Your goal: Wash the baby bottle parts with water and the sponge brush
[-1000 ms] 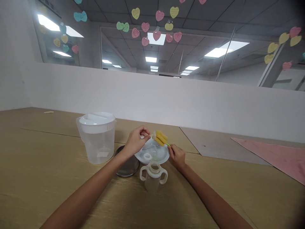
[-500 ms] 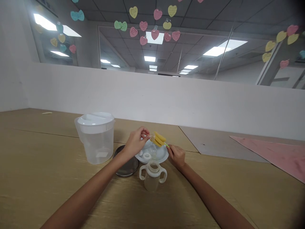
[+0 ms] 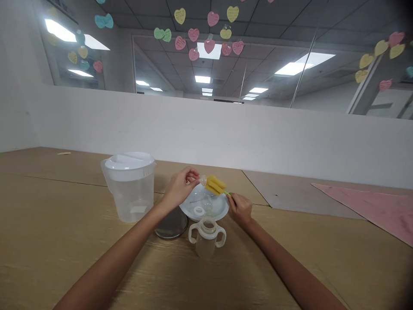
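Both raised slightly over the white plate (image 3: 220,210), the left hand (image 3: 179,188) pinches a clear teat (image 3: 202,180) against a yellow sponge bottle brush (image 3: 215,185), the right hand (image 3: 240,209) closed round its green handle (image 3: 228,193).

view: one camera worn on the person's head
faces: forward and down at the table (image 3: 54,241)
nearness: close above it

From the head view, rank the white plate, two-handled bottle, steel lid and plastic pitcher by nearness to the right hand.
From the right hand:
1. White plate: just to its left.
2. Two-handled bottle: lower left, nearer the person.
3. Steel lid: farther left, past the bottle.
4. Plastic pitcher: farthest left.
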Tool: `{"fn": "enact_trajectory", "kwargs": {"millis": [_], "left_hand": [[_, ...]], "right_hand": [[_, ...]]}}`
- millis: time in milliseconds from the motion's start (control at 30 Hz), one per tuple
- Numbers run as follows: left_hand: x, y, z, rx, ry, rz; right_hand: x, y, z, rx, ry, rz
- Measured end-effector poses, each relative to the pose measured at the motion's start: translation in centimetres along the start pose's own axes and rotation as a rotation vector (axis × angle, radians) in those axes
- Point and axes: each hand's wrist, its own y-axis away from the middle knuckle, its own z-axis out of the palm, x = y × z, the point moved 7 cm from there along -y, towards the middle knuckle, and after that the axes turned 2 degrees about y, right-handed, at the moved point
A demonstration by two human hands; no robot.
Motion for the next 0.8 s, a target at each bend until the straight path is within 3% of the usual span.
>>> {"fn": "enact_trajectory", "kwargs": {"millis": [400, 600, 800], "left_hand": [[0.9, 0.5, 0.5, -0.134, -0.099, 0.039], [1.1, 0.2, -0.5, -0.12, -0.093, 0.031], [1.4, 0.6, 0.4, -0.196, -0.14, 0.018]], "right_hand": [[-0.7, 0.1, -0.2, -0.036, -0.007, -0.125], [-0.4, -0.2, -0.5, -0.016, -0.004, -0.092], [-0.3, -0.4, -0.7, 0.019, -0.02, -0.057]]}}
